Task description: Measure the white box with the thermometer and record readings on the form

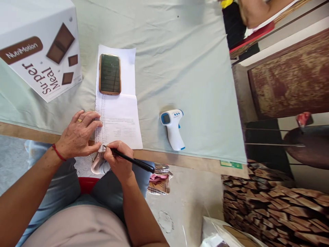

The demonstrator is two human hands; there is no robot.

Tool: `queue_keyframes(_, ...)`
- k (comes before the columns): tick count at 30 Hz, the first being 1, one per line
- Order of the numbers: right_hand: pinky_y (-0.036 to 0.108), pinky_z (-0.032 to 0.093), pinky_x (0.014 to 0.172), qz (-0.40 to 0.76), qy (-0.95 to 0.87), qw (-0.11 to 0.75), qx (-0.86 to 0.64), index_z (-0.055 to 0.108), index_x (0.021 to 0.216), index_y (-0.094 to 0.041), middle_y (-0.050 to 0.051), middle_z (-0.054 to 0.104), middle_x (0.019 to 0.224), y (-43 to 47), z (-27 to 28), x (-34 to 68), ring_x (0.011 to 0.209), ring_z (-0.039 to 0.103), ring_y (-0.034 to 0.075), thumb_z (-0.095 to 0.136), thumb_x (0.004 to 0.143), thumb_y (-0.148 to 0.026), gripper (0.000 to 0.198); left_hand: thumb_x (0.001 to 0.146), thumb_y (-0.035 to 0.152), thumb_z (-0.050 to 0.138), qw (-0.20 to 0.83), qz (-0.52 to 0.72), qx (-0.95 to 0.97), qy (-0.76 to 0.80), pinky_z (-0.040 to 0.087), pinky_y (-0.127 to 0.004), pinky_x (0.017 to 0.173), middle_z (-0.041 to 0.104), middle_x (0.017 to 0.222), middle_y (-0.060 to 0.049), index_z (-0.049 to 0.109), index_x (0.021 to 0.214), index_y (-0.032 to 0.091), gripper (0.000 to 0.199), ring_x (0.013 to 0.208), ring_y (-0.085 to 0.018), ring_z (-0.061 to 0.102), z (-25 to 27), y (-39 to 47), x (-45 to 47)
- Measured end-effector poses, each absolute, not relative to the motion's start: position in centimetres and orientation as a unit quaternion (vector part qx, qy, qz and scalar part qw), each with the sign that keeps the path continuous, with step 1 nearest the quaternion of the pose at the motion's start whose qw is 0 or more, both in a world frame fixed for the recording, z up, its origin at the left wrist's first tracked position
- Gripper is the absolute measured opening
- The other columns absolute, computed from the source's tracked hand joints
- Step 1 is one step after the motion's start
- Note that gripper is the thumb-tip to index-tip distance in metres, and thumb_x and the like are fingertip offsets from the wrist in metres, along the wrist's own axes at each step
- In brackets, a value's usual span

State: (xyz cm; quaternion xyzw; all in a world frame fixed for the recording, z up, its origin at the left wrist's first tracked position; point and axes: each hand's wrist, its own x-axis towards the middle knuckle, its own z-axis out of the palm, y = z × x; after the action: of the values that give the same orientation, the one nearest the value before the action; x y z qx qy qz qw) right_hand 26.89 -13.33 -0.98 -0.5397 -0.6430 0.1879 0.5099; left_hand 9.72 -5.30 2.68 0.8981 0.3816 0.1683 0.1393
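A black pen (136, 162) is gripped in my right hand (120, 160), its tip at the lower left corner of a sheet of paper (122, 137). Handwritten lines run along the sheet's left margin, with printed text near the middle. My left hand (81, 133) rests with fingers apart at the paper's left edge, thumb and fingertips touching it. On the upper half of the paper lies a smartphone (110, 74) in a brown case, screen dark. To the right of the sheet, a white and blue infrared thermometer (173, 128) lies on the cloth.
A large white box (38, 65) with brown print stands at the upper left of the cloth-covered table (190, 68). Chopped firewood (277, 209) is stacked at the lower right. Part of another person's arm (254, 13) shows at the top right.
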Motion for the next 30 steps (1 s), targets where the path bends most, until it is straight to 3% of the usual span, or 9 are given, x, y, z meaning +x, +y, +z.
queue_keyframes(30, 0.028, 0.047, 0.058, 0.212, -0.597, 0.535, -0.559, 0.057, 0.075, -0.023, -0.003, 0.057, 0.065, -13.48, -1.33, 26.92, 0.06, 0.056, 0.014, 0.054, 0.083, -0.016, 0.011, 0.076, 0.038, 0.06, 0.13, 0.174, 0.899, 0.38, 0.029, -0.054, 0.116, 0.055, 0.133, -0.014, 0.057, 0.112, 0.019, 0.041, 0.128, -0.032, 0.05, 2.51, -5.2, 9.66)
